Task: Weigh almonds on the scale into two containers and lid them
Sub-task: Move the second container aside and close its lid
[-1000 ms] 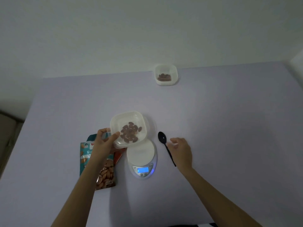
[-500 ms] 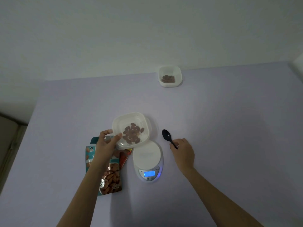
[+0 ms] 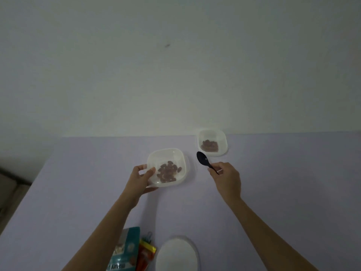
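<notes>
Your left hand (image 3: pixel 141 178) grips the near-left corner of the tub (image 3: pixel 170 155) of almonds (image 3: pixel 168 171); your right hand (image 3: pixel 226 178) pinches the spoon (image 3: pixel 203 159) by its handle. The spoon's long axis runs from your right fingers away and leftward, with its bowl pointing between this tub and the far tub (image 3: pixel 212 133). That one lies just beyond your right hand, which is the nearer hand. The scale (image 3: pixel 176 253) sits behind both hands.

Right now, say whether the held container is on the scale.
Off. The left hand grips the container beyond the scale, whose platter is bare.

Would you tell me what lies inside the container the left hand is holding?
Brown almonds lie loose in the container, unlidded. The left hand hides its near-left corner.
</notes>
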